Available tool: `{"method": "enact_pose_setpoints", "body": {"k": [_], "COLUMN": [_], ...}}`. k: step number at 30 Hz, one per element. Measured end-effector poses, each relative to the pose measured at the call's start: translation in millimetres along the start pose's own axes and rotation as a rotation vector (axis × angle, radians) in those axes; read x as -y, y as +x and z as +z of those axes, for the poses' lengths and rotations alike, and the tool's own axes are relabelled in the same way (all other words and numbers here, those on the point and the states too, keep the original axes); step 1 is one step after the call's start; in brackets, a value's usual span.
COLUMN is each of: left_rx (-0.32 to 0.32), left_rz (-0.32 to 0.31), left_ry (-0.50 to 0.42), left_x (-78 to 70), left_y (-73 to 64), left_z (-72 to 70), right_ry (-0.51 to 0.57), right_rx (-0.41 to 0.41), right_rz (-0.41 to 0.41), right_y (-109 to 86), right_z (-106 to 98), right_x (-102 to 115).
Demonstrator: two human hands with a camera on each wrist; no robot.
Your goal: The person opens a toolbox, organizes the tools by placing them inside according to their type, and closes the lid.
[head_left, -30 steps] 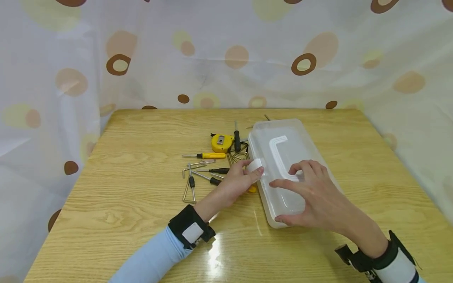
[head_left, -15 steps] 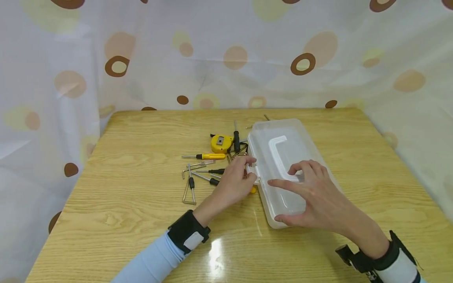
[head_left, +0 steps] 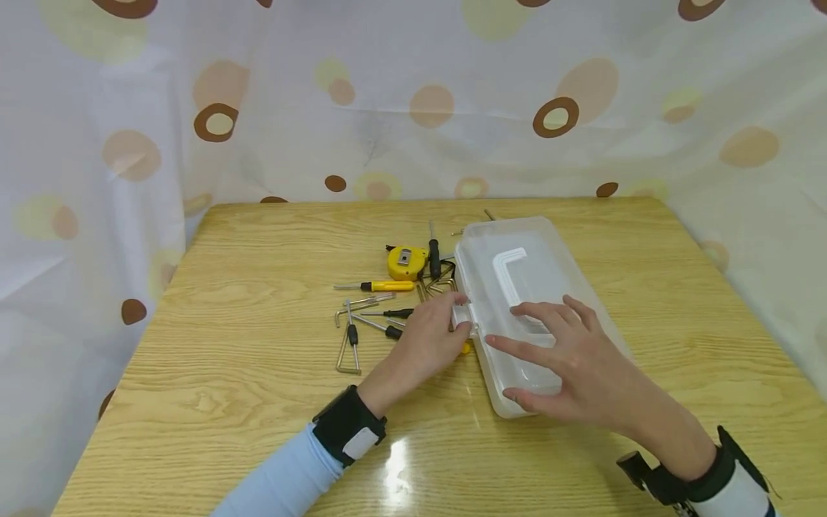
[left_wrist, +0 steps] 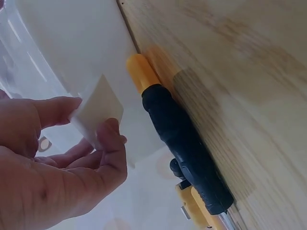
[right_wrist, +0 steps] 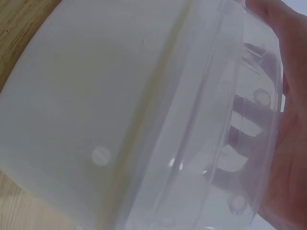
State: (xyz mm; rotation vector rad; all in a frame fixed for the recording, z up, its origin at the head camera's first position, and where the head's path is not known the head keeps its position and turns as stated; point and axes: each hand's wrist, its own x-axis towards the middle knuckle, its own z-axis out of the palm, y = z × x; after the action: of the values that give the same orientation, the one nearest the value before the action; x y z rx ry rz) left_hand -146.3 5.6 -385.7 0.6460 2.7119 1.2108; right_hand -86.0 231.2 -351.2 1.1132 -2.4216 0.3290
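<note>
A translucent plastic case (head_left: pixel 568 266) with a white folding handle (head_left: pixel 507 276) lies with its lid down on the table. My left hand (head_left: pixel 423 337) is at its left side and pinches the white latch (left_wrist: pixel 98 110) between thumb and fingers; the latch stands swung out from the wall. My right hand (head_left: pixel 568 366) rests spread over the near part of the lid, fingertips by the handle and the thumb at the near edge. In the right wrist view the fingers show through the clear lid (right_wrist: pixel 225 143). Beside the latch lies a screwdriver with a black and orange handle (left_wrist: pixel 184 139).
Left of the case lie a yellow tape measure (head_left: pixel 407 263), a yellow screwdriver (head_left: pixel 390 286), a black screwdriver (head_left: pixel 434 258) and several hex keys (head_left: pixel 349 371). A patterned curtain (head_left: pixel 388 93) hangs behind the wooden table (head_left: pixel 258 287).
The left hand has turned the latch outward and down from the lid edge, its fingers shifting over it. The right hand has stayed on the lid, its fingers spreading slightly.
</note>
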Motion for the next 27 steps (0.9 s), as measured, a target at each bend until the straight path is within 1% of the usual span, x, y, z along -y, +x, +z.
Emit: {"method": "enact_pose_setpoints", "body": {"k": [6, 9, 14, 19, 22, 27], "left_rx": [0.000, 0.002, 0.014, 0.009, 0.011, 0.007], "left_rz": [0.013, 0.008, 0.014, 0.025, 0.018, 0.024], "left_ry": [0.049, 0.071, 0.071, 0.107, 0.118, 0.124], "left_x": [-1.3, -1.0, 0.5, 1.0, 1.7, 2.2], "left_y": [1.4, 1.7, 3.7, 4.8, 4.8, 5.2], "left_z": [0.6, 0.6, 1.9, 2.0, 2.8, 4.7], "right_ry": [-0.025, -0.064, -0.127, -0.073, -0.020, 0.052], "right_rx": [-0.010, -0.003, -0.009, -0.064, -0.108, -0.172], "right_rz": [-0.029, -0.039, -0.049, 0.017, 0.072, 0.156], "right_y": [-0.7, 0.1, 1.9, 4.7, 4.8, -1.2], "right_z": [1, 2, 4, -1, -9, -26], "right_x": [1, 1, 0, -1, -3, -9]}}
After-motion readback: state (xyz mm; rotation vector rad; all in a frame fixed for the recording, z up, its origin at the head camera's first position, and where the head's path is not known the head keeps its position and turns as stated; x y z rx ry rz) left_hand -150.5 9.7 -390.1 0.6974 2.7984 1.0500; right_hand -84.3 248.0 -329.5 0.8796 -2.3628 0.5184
